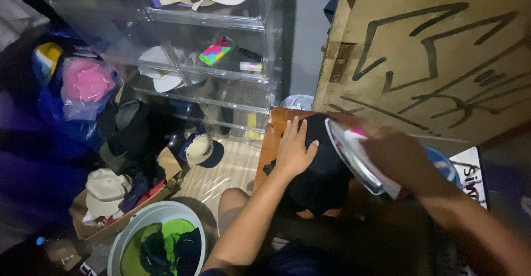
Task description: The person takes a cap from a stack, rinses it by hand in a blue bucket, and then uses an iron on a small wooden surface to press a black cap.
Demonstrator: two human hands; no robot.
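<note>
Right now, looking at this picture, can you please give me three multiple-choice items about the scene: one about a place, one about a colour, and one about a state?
1. Where does the left hand rest?
A. flat on the black cloth on the wooden board
B. in the round tub
C. on the clear shelf

2. What colour is the bundle in the plastic bag at the left?
A. yellow
B. pink
C. white

3. How is the iron in the right hand held?
A. flat, with its soleplate down on the cloth
B. lying on the floor
C. tipped up, so its metal soleplate shows

Answers: 1 A, the palm and spread fingers press on the dark cloth. 2 B, pink shows through the clear bag. 3 C, the shiny soleplate faces the left hand, not downward.
</note>
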